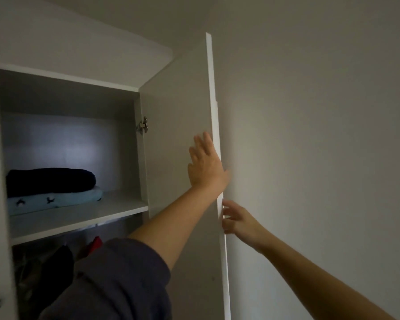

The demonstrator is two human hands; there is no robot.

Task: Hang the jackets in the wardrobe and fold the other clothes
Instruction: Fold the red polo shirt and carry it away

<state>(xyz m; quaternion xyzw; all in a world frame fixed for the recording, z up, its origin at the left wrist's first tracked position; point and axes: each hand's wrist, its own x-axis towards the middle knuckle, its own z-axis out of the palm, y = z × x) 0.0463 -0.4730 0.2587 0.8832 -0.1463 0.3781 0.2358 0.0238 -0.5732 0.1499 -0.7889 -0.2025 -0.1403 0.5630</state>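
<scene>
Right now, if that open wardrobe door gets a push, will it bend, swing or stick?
The wardrobe door looks like a stiff flat panel, so it probably won't flex. With its hinge at the side, it should swing rather than slide. The left hand lies flat on it, suggesting it moves easily.

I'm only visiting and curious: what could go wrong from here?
The right hand grips the edge of the wardrobe door; if the door swings shut, its fingers could get pinched. The left hand presses flat on the inner face, so a hard push might strain the hinge.
</scene>
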